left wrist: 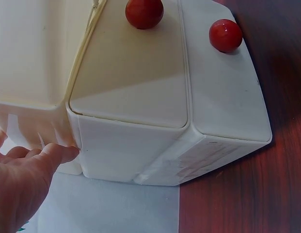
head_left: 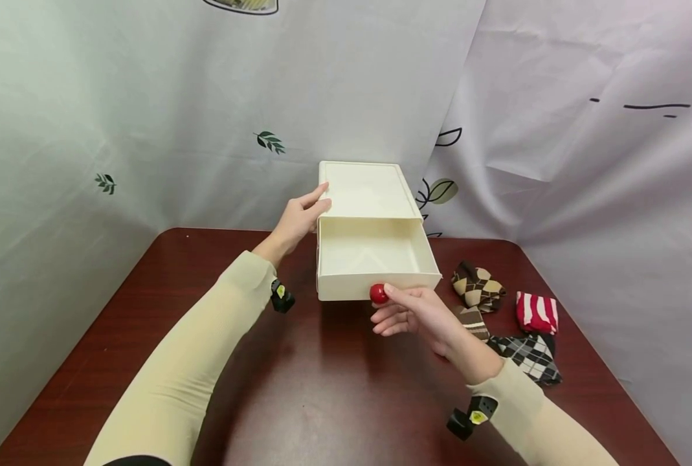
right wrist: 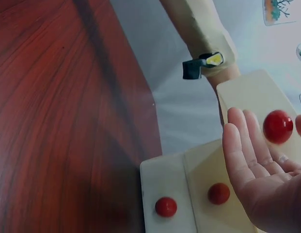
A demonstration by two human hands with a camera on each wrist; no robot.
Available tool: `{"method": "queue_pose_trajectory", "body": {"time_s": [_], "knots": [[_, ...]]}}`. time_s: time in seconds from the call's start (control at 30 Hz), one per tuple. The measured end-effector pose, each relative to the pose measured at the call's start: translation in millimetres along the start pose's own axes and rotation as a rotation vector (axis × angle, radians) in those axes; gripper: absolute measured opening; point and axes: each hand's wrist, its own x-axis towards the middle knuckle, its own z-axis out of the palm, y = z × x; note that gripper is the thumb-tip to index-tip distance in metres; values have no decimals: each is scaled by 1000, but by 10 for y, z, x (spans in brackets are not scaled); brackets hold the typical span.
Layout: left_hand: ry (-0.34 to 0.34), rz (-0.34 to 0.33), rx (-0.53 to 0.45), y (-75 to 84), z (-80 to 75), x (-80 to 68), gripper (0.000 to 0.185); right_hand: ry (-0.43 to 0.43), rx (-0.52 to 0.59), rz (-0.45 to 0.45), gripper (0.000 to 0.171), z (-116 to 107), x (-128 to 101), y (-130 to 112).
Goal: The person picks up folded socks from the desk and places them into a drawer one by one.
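Observation:
A white drawer cabinet (head_left: 369,188) stands at the back of the table, its top drawer (head_left: 375,281) pulled out. My left hand (head_left: 296,220) rests against the cabinet's left side, with fingertips at the top edge. In the left wrist view, its fingers (left wrist: 58,153) lie along the side wall. At the drawer front is my right hand (head_left: 418,317), the thumb by the red round knob (head_left: 379,293) and the other fingers loosely extended below it. The right wrist view has this knob (right wrist: 277,126) between thumb and fingers, not enclosed by them. Two lower drawers (left wrist: 135,82) have red knobs too.
Right of the cabinet lie several folded socks: brown argyle (head_left: 478,286), brown striped (head_left: 472,321), red-and-white striped (head_left: 536,313), and black-and-grey argyle (head_left: 532,357). Pale printed curtains (head_left: 206,129) hang behind and beside the dark red table (head_left: 334,401).

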Motion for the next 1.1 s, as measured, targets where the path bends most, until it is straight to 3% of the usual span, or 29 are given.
{"method": "queue_pose_trajectory", "body": {"time_s": [0.47, 1.0, 1.1], "knots": [[-6, -25, -1, 9, -12, 1, 53, -75, 2, -35, 34, -371, -207, 34], [-13, -21, 7, -1, 5, 2, 51, 41, -62, -112, 35, -850, -455, -34], [-12, -20, 11, -2, -3, -1, 51, 99, -63, -139, 34, -942, -473, -57]]}}
